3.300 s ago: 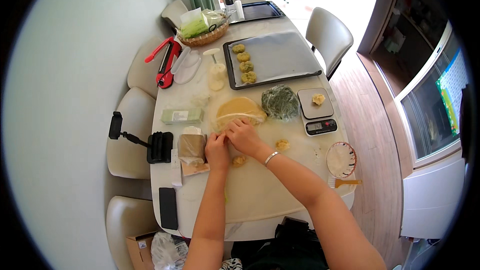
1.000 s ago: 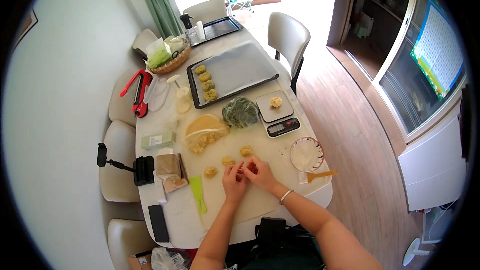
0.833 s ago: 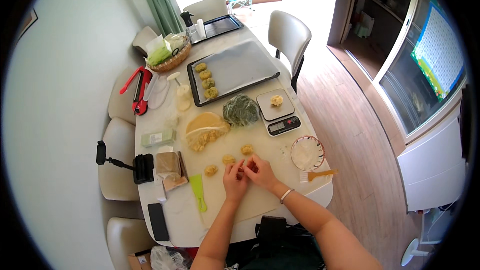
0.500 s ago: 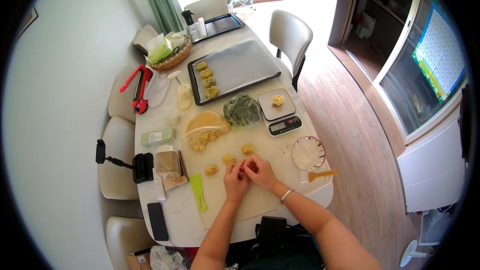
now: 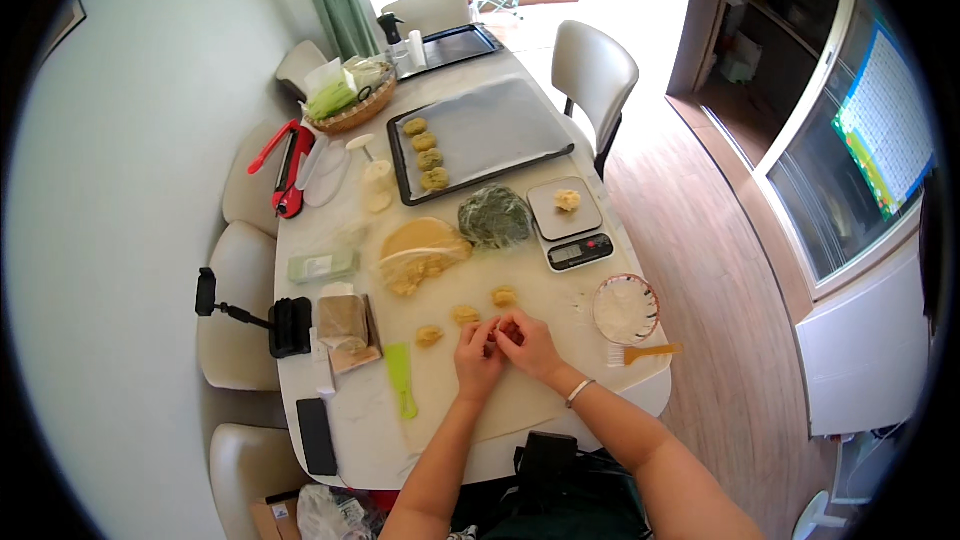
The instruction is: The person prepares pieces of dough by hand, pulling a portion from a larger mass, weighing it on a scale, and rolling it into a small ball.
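Note:
My left hand [image 5: 479, 358] and my right hand [image 5: 532, 350] meet at the near part of the table, fingertips pinched together. Between them shows a small dark reddish lump [image 5: 506, 331], mostly covered by the fingers; its kind is unclear. Just beyond lie three small yellow dough pieces [image 5: 429, 336]. Farther off, a large yellow dough mass [image 5: 415, 265] sits partly under clear plastic, beside a dark green ball [image 5: 495, 218] in plastic wrap. A digital kitchen scale [image 5: 580, 253] carries a pale dough lump [image 5: 567, 200].
A lined baking tray [image 5: 510, 130] holds several greenish-yellow dough balls [image 5: 429, 159] along its left. At right are a bowl of white powder [image 5: 626, 310] and a pastry brush [image 5: 655, 350]. Left stand a green scraper [image 5: 400, 375], black phone-like slab [image 5: 317, 437] and phone stand [image 5: 290, 327].
My hands stay together with small finger movements, and more of the dark reddish lump shows between them. The whole view has shifted slightly; the table items keep their places.

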A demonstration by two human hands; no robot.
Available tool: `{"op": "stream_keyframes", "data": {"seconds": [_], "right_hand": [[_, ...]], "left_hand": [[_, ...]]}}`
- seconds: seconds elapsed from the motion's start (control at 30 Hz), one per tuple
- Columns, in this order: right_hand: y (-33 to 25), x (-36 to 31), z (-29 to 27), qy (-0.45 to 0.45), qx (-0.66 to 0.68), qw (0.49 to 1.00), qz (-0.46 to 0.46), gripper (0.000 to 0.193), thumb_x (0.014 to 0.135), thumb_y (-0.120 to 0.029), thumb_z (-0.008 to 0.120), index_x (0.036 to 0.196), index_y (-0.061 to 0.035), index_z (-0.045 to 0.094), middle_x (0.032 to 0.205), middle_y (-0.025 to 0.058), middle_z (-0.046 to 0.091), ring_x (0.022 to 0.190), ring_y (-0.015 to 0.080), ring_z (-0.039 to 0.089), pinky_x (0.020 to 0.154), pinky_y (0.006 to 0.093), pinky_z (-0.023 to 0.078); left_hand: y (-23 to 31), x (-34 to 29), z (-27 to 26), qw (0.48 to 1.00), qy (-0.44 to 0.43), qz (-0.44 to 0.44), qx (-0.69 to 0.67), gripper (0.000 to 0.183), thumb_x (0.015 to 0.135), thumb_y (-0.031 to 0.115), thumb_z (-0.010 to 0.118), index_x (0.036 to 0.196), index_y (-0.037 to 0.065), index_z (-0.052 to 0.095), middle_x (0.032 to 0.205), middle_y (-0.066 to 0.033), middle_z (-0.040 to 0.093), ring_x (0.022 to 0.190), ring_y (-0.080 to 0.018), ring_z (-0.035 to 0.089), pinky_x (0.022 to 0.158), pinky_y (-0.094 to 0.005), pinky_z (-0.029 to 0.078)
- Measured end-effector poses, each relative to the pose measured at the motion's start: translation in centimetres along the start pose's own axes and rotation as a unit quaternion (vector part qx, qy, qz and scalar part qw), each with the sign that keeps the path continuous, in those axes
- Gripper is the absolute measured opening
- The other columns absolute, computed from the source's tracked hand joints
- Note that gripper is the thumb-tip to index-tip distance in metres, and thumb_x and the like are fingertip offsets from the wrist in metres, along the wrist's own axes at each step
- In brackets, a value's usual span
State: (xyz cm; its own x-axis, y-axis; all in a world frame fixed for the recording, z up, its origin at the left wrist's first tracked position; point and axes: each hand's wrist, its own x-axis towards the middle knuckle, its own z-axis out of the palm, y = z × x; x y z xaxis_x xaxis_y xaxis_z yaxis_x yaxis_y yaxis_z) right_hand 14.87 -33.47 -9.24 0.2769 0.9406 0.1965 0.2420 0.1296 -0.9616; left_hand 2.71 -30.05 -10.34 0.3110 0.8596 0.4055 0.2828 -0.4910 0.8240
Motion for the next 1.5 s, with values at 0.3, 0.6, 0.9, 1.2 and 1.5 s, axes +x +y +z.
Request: {"op": "stream_keyframes", "data": {"seconds": [0.3,0.6,0.9,1.2,1.5], "right_hand": [[-3.2,4.6,0.0,0.043,-0.042,0.998,-0.010,0.016,0.080,-0.012,0.070,0.085,-0.0027,0.058,0.067,0.0090,0.062,0.053,0.0158,0.059,0.050,0.0269,0.046],[-2.0,12.1,8.3,-0.098,-0.228,0.955,-0.162,0.016,0.075,-0.017,0.068,0.085,-0.0070,0.060,0.082,0.0102,0.063,0.075,0.0318,0.064,0.061,0.0425,0.050],[-1.0,12.9,11.3,-0.055,-0.325,0.936,-0.123,0.014,0.078,-0.021,0.064,0.082,-0.0073,0.065,0.081,0.0118,0.065,0.075,0.0329,0.064,0.065,0.0428,0.051],[-0.4,13.3,11.9,-0.052,-0.246,0.967,-0.042,0.016,0.074,-0.022,0.067,0.079,-0.0060,0.068,0.079,0.0151,0.066,0.078,0.0330,0.064,0.070,0.0433,0.051],[-0.9,13.4,8.2,-0.022,-0.076,0.997,0.015,0.015,0.074,-0.018,0.068,0.081,-0.0049,0.070,0.082,0.0147,0.068,0.076,0.0299,0.064,0.068,0.0392,0.051]], "left_hand": [[0.4,2.7,-4.7,0.995,0.073,0.001,0.062,0.030,0.076,-0.001,0.069,0.104,0.006,0.067,0.091,-0.0087,0.058,0.066,-0.0170,0.060,0.052,-0.0262,0.048],[-4.3,8.7,-9.3,0.942,0.077,-0.022,0.327,0.030,0.071,0.002,0.068,0.100,0.010,0.068,0.090,-0.0071,0.055,0.086,-0.0258,0.056,0.074,-0.0352,0.048],[-5.3,9.4,-9.0,0.915,0.106,0.029,0.388,0.013,0.073,0.009,0.067,0.086,0.012,0.068,0.088,-0.0039,0.057,0.088,-0.0254,0.055,0.068,-0.0367,0.050],[-5.4,9.4,-8.6,0.915,0.159,0.027,0.369,0.010,0.068,0.011,0.071,0.076,0.018,0.071,0.082,0.0010,0.058,0.082,-0.0222,0.056,0.065,-0.0349,0.050],[-4.1,11.0,-8.3,0.920,0.059,0.072,0.380,0.013,0.067,0.017,0.075,0.080,0.017,0.072,0.081,0.0009,0.061,0.082,-0.0226,0.057,0.069,-0.0348,0.050]]}}
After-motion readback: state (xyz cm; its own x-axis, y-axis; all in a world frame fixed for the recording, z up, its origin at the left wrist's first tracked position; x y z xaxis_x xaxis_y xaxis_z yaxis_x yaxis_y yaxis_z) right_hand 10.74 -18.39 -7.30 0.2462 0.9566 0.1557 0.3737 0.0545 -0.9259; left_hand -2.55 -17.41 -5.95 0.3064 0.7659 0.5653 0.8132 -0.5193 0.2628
